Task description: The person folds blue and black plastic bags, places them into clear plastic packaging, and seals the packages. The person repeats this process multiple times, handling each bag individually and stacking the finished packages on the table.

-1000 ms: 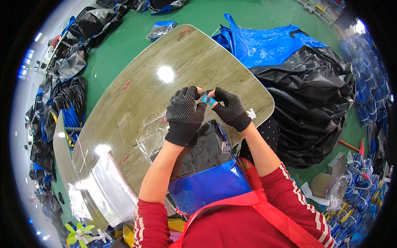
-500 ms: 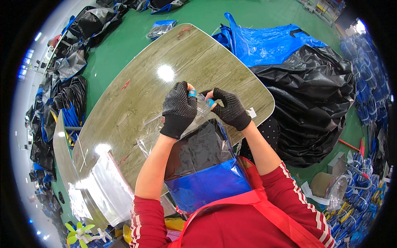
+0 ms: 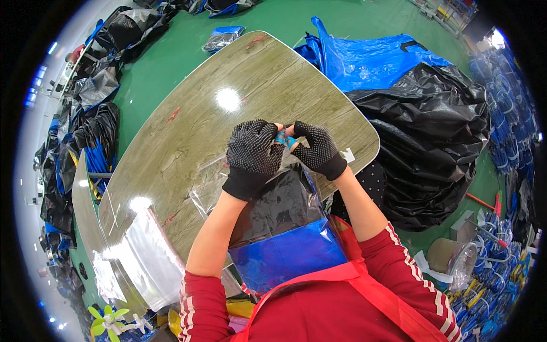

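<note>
- The left hand and right hand, both in black dotted gloves, met above the wooden worktop, fingers pinched together on a small blue piece.
- A clear plastic bag holding dark and blue contents lay at six o'clock from the hands.
- Black sacks sat at three o'clock.
</note>
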Demonstrator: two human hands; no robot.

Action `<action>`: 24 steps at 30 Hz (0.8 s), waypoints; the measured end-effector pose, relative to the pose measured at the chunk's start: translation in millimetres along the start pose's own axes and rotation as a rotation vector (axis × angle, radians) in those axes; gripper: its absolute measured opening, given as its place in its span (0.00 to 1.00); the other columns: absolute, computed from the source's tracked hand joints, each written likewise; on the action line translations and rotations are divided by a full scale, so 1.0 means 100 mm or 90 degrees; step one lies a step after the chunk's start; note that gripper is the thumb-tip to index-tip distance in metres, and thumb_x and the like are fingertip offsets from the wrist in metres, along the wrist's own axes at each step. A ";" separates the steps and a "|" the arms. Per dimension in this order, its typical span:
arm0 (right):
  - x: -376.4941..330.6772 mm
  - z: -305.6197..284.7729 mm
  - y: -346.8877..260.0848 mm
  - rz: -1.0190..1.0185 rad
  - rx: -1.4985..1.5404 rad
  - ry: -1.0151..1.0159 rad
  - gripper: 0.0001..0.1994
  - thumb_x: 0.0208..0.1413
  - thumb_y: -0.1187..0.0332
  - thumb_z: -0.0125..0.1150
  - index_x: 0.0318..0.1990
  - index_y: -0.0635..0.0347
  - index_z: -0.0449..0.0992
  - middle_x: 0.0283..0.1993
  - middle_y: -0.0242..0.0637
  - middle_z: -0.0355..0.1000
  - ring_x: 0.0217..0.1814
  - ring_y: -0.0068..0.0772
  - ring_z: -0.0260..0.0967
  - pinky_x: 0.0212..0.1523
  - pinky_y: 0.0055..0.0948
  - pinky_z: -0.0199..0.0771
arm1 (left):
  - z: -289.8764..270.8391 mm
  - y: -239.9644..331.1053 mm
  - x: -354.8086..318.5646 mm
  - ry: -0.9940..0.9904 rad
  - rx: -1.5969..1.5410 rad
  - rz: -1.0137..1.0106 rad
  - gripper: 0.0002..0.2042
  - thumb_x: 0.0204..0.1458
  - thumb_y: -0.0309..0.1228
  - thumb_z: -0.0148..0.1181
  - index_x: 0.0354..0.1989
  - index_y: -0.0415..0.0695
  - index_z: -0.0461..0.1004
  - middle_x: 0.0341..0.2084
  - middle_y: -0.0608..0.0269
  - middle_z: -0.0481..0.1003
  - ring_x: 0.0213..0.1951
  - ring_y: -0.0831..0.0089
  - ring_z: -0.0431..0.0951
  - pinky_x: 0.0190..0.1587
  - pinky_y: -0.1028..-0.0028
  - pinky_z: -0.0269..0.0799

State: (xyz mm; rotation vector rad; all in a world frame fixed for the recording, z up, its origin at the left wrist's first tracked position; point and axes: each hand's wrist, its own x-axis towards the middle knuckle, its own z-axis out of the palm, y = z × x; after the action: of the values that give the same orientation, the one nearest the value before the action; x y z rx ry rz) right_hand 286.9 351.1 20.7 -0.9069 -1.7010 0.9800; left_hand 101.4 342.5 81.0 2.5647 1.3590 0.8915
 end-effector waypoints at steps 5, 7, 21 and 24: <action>0.01 -0.02 -0.03 -0.023 0.006 0.019 0.08 0.52 0.72 0.62 0.38 0.66 0.75 0.37 0.42 0.77 0.42 0.35 0.75 0.46 0.31 0.73 | 0.09 -0.11 0.02 0.036 0.058 0.018 0.08 0.43 0.32 0.64 0.32 0.47 0.76 0.28 0.58 0.75 0.34 0.56 0.75 0.39 0.62 0.69; 0.02 0.00 0.00 -0.015 -0.001 0.035 0.07 0.52 0.72 0.62 0.37 0.66 0.75 0.35 0.42 0.76 0.40 0.34 0.76 0.45 0.30 0.73 | 0.14 -0.38 -0.02 0.030 0.134 0.022 0.07 0.44 0.34 0.63 0.29 0.47 0.73 0.25 0.58 0.73 0.33 0.56 0.74 0.38 0.62 0.69; 0.08 -0.04 0.39 0.317 0.406 0.046 0.13 0.61 0.64 0.57 0.46 0.64 0.71 0.43 0.47 0.76 0.42 0.39 0.78 0.43 0.34 0.78 | -3.71 -3.38 -3.96 -0.426 0.859 -0.812 0.26 0.58 0.40 0.52 0.62 0.39 0.64 0.59 0.47 0.68 0.58 0.51 0.70 0.61 0.62 0.64; 0.14 -0.02 0.29 0.351 0.408 -0.008 0.12 0.60 0.64 0.61 0.45 0.63 0.73 0.43 0.36 0.76 0.38 0.26 0.75 0.38 0.23 0.75 | -2.50 -1.79 -2.85 -0.007 0.210 -0.440 0.23 0.60 0.26 0.49 0.64 0.38 0.61 0.59 0.46 0.68 0.58 0.58 0.71 0.60 0.63 0.65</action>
State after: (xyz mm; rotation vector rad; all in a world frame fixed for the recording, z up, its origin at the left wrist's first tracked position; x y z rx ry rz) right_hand 288.9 375.8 0.0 -0.9329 -1.0289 1.7660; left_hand -285.8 182.3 96.3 1.9979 2.3230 0.5525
